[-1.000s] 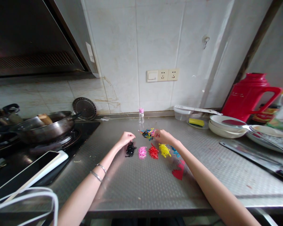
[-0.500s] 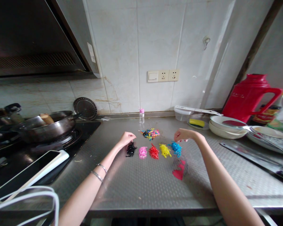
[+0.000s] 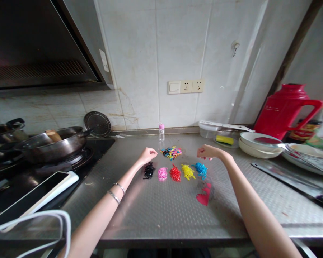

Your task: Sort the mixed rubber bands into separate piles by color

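A heap of mixed-colour rubber bands point(image 3: 172, 153) lies on the steel counter. In a row nearer me are single-colour heaps: black bands point(image 3: 149, 171), pink bands point(image 3: 162, 173), red bands point(image 3: 175, 173), yellow bands point(image 3: 188, 172) and blue bands point(image 3: 201, 170). My left hand point(image 3: 148, 155), its fingertips pinched, hovers just left of the mixed heap and above the black one. Over the far side of the blue heap is my right hand point(image 3: 207, 152), fingers curled together and pointing left. Whatever either pinch may hold is too small to make out.
Behind the mixed heap stands a small pink-capped bottle point(image 3: 162, 132). A torn red-and-clear packet point(image 3: 204, 194) lies nearer me. To the right are bowls point(image 3: 258, 148), a cleaver point(image 3: 290, 181) and a red thermos point(image 3: 284, 113); left, a pan point(image 3: 54, 148) and a phone point(image 3: 29, 197).
My left hand has shifted slightly right and away from me, closer to the mixed heap. My right hand has moved a little left and up, off the blue heap.
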Tool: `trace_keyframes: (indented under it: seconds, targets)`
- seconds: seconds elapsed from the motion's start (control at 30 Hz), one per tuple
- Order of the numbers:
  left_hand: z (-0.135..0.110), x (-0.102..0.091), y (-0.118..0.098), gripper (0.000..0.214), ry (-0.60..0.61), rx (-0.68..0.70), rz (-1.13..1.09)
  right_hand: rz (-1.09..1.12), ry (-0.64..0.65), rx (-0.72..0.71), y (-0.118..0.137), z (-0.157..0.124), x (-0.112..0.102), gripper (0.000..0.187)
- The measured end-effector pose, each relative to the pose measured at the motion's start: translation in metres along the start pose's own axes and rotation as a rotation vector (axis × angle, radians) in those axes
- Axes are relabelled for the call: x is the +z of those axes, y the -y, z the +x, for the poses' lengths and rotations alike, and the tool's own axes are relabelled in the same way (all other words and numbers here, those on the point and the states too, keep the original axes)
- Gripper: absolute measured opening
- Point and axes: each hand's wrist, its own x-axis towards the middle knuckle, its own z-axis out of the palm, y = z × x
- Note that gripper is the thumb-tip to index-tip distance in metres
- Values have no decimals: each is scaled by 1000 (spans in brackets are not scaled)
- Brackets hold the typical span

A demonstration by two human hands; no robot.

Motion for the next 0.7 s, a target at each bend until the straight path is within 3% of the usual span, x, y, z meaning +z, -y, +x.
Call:
trace_keyframes:
  seconds: [0.37, 0.7]
  targets:
    - [25, 32, -16, 22, -27, 104, 330, -241, -249, -89, 7, 20, 16, 20]
    - [28, 48, -18, 19, -58, -33, 390, -316, -335, -48, 13, 24, 28, 20]
